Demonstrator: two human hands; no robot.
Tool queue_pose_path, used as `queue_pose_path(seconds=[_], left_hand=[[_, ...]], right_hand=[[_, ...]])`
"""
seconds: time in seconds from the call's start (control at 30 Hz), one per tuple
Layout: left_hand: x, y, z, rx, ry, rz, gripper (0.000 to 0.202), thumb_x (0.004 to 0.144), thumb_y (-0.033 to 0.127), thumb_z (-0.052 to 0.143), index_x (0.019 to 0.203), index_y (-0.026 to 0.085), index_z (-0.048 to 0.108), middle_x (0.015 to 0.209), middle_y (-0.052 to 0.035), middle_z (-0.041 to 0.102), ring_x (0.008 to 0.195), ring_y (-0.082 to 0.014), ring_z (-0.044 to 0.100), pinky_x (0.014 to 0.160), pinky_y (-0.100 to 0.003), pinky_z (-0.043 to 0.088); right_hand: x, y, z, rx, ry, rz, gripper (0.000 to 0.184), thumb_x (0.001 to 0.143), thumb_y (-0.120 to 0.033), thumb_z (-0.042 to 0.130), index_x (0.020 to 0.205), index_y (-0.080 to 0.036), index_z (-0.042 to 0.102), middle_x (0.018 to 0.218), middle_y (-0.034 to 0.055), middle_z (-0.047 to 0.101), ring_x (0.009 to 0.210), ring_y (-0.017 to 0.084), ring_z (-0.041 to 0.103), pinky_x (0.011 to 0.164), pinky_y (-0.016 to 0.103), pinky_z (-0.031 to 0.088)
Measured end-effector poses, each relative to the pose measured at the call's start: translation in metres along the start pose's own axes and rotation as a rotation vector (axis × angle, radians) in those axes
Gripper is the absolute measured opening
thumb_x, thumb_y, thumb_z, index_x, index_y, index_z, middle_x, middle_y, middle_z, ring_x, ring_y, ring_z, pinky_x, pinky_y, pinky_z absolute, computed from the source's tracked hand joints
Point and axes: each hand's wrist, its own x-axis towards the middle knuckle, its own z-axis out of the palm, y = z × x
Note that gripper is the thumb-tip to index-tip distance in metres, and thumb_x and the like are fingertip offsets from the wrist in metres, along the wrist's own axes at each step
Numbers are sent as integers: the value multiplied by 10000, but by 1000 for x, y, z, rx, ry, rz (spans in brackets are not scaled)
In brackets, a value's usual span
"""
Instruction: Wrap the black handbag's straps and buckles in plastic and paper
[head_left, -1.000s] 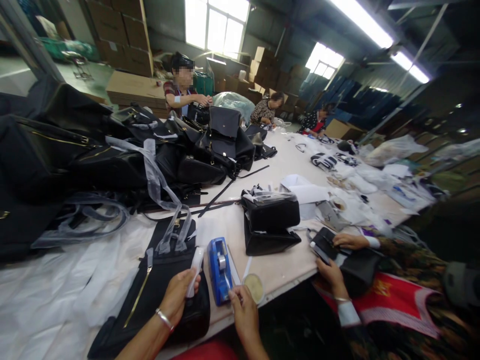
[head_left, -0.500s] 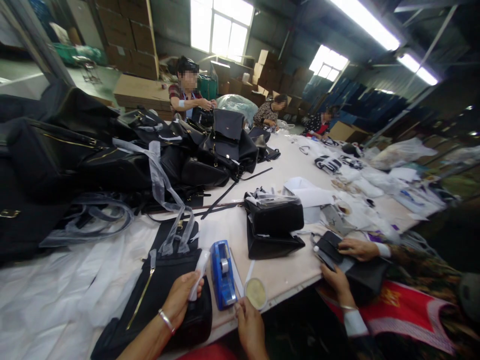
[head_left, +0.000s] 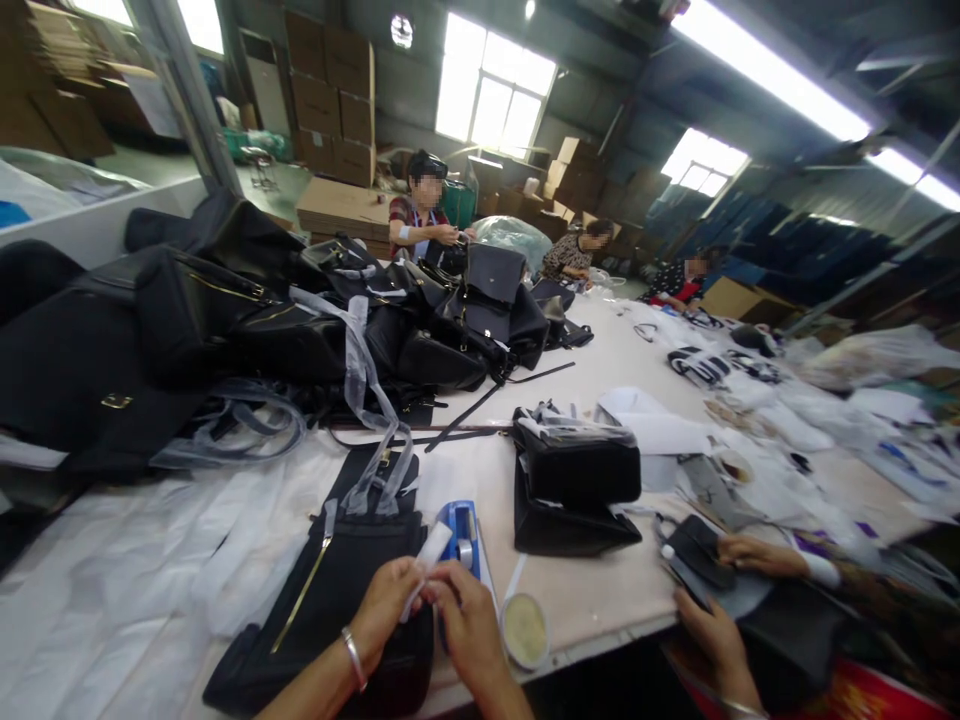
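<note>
My left hand is closed round a small white wrapped strip and rests on a flat black bag with a gold zipper. My right hand has met it, fingers pinching the same strip at its lower end. Just behind my hands stands a blue tape dispenser, partly hidden by them. A small round tin with a yellowish content lies to the right of my right hand.
A co-worker's hands hold a black wallet at the right. A black handbag stands mid-table. A heap of black bags and plastic wrapping fills the left. Other people work at the far end. White sheets cover the near left.
My right hand moved left from beside the tin and joined my left hand on the white strip. The view has tilted up and shifted left.
</note>
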Motion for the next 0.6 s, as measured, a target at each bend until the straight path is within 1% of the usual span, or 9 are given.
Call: queue_pose_path(seconds=[0.1,0.2,0.23,0.3,0.37,0.4,0.5,0.6], left_hand=[[-1,3,1,30,-21,15,418,688,523,657,794,122,601,592,22,562,477,-82,449,453,-200,279],[-3,6,0,56,-30,4,349,706,450,637,831,127,591,612,25,568,502,-92,473,474,-205,302],[-4,7,0,60,-37,1,320,720,423,618,840,128,586,612,28,565,503,-92,474,480,-208,307],[-6,9,-2,65,-56,4,268,737,376,582,842,129,578,622,27,567,506,-93,478,492,-212,317],[-7,12,-2,66,-75,10,239,747,349,553,844,131,572,642,19,579,520,-95,490,507,-214,333],[-7,12,-2,68,-78,15,235,751,346,546,844,131,571,648,15,584,526,-96,496,514,-215,343],[-3,10,1,89,-57,34,282,754,404,564,834,134,575,640,12,586,517,-101,509,508,-219,366],[7,2,5,99,35,19,424,729,574,575,747,150,554,556,20,564,429,-95,470,431,-215,324]], right_hand=[[17,3,4,-72,-58,-2,186,897,-202,458,866,-231,639,801,-16,665,751,141,618,688,209,424],[22,12,3,-162,-80,-11,191,900,-210,443,844,-239,623,788,-18,659,757,148,620,686,222,410],[23,14,2,-180,-88,-9,180,898,-207,441,865,-244,614,786,-19,657,758,151,623,682,225,408],[24,17,1,-207,-92,27,176,878,-197,452,986,-253,578,761,-23,646,719,157,628,646,228,407],[25,19,0,-213,-80,80,272,854,-194,467,1117,-250,508,725,-29,630,673,166,630,608,230,414],[26,22,0,-204,-74,101,310,848,-199,469,1154,-246,477,711,-32,622,659,170,632,598,230,421],[30,35,3,-154,-65,106,307,853,-220,447,1158,-251,458,718,-26,623,669,176,648,605,234,454],[33,57,14,-135,-22,55,282,862,-266,435,1140,-241,470,697,-12,624,637,190,651,585,252,473]])
